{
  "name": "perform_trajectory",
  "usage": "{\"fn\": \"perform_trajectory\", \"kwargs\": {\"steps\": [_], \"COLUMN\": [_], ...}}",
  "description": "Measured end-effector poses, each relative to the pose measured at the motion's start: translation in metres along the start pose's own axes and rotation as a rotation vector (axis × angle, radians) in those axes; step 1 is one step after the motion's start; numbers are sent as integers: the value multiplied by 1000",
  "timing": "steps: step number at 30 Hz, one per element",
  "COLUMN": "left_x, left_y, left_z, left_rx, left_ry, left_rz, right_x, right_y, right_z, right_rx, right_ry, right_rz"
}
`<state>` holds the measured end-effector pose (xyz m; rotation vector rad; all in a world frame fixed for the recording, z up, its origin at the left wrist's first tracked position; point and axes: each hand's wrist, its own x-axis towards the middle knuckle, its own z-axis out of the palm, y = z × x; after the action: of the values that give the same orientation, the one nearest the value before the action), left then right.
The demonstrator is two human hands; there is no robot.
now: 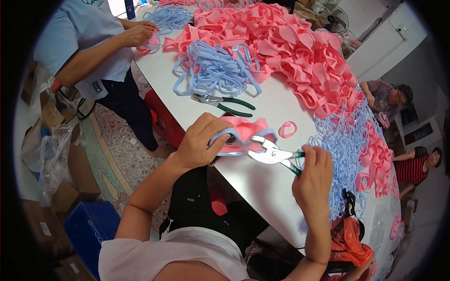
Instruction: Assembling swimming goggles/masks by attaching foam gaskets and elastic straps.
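My left hand (pixel 200 139) grips a curved pink soft loop (pixel 246 126) with a light blue rubbery band along its edge, held above the near edge of the white table. My right hand (pixel 315 175) is closed round the green handles of a pair of pliers (pixel 269 155). The pliers' metal jaws meet the blue edge of the loop; whether they are clamped on it is hard to make out. A dark object shows partly behind the loop. Further off, a second pair of green-handled pliers (pixel 228 103) lies on the table next to a pile of light blue bands (pixel 213 68).
A large heap of pink loops (pixel 276 44) covers the far table (pixel 171 96). Tangled blue bands (pixel 340 145) lie to the right, near an orange plastic bag (pixel 349 241). One small pink ring (pixel 288 129) sits alone. A co-worker (pixel 89 44) stands at the left, hands on a pink piece.
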<state>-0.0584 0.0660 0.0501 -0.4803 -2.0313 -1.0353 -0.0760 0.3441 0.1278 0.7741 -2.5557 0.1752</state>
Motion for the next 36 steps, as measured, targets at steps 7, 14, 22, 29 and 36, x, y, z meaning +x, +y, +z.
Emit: {"fn": "perform_trajectory", "kwargs": {"steps": [7,14,22,29,36], "left_x": [11,11,13,23,52], "left_y": [17,14,-15,-32,-4], "left_z": [-2,2,-15,-32,-21], "left_rx": [-31,-30,-74,-168,-318], "left_ry": [-144,-188,-210,-212,-556], "left_rz": [134,140,-122,-228,-71], "right_x": [21,37,-2,-61,-28], "right_y": [3,22,34,19,15], "right_z": [-7,8,28,78,59], "right_rx": [-179,-269,162,-72,519], "right_ry": [-79,-184,-329,-498,-102], "right_rz": [-160,-319,-11,268,233]}}
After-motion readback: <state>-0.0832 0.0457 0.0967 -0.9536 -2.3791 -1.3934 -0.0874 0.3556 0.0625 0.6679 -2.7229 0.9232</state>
